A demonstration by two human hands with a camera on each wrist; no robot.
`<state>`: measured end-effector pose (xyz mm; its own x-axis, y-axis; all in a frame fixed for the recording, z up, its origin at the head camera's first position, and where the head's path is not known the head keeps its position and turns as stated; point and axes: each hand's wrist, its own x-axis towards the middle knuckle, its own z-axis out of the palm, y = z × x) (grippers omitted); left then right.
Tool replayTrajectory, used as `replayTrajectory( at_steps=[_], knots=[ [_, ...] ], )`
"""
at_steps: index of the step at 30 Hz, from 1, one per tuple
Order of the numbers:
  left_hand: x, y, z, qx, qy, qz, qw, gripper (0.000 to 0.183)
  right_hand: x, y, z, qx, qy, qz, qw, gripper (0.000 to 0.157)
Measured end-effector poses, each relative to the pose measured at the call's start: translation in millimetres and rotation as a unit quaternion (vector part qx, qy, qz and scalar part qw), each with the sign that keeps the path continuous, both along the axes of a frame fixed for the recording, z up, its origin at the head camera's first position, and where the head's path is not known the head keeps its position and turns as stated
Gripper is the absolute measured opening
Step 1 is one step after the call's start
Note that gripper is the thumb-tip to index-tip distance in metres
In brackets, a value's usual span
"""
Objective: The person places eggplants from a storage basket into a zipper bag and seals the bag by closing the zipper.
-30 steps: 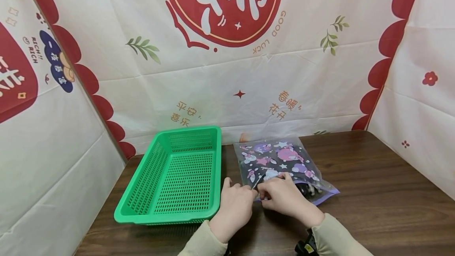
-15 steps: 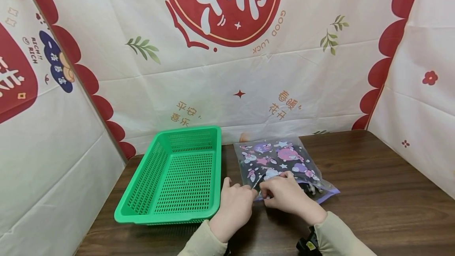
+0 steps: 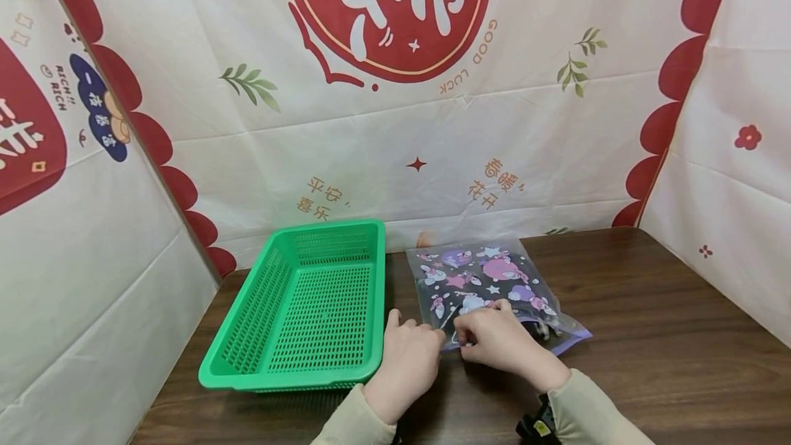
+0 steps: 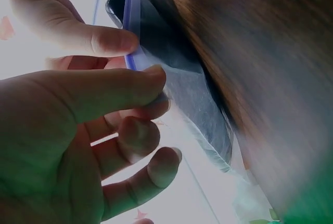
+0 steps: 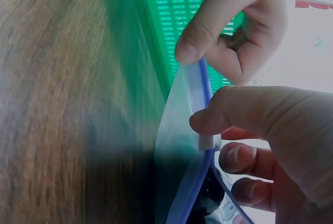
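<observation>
A clear zip bag [image 3: 488, 270] with purple, pink and white cartoon prints lies on the table, its purple zip edge [image 5: 195, 190] toward me. My left hand [image 3: 410, 359] pinches the left corner of that edge between thumb and index finger. Just right of it, my right hand [image 3: 500, 342] pinches the small white slider [image 5: 206, 142] on the zip. To the right of the slider the zip edge gapes apart. Black and pale items [image 3: 544, 329] show inside the bag near the opening; their kind is unclear.
A green perforated plastic basket [image 3: 378, 307] stands on the brown wooden table [image 3: 655, 335], close to the left of my left hand. White printed cloth [image 3: 395, 136] hangs behind and at both sides.
My right hand has shifted slightly to the right along the bag's zip edge. The left hand stays at the corner, and the bag and basket have not moved.
</observation>
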<state>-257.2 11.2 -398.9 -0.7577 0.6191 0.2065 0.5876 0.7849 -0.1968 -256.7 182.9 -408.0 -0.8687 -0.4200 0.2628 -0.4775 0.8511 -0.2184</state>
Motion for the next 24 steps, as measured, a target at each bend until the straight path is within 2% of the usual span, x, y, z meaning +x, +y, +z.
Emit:
replayTrajectory(
  at_steps=[6,13,24],
  knots=[
    [1.8,1.5,-2.4,0.004,0.018,0.002,0.9998,0.013,1.2,-2.8,-0.7,-0.009,0.010,0.002,1.000,0.027],
    [1.3,6.3,-2.3,-0.026,-0.010,0.006,0.9996,0.004,2.8,-2.1,-1.0,-0.001,0.017,0.011,1.000,0.027],
    [1.2,2.0,0.0,-0.020,-0.027,-0.005,0.9994,0.004,2.2,-0.5,2.2,0.013,0.005,0.019,1.000,0.026]
  ],
)
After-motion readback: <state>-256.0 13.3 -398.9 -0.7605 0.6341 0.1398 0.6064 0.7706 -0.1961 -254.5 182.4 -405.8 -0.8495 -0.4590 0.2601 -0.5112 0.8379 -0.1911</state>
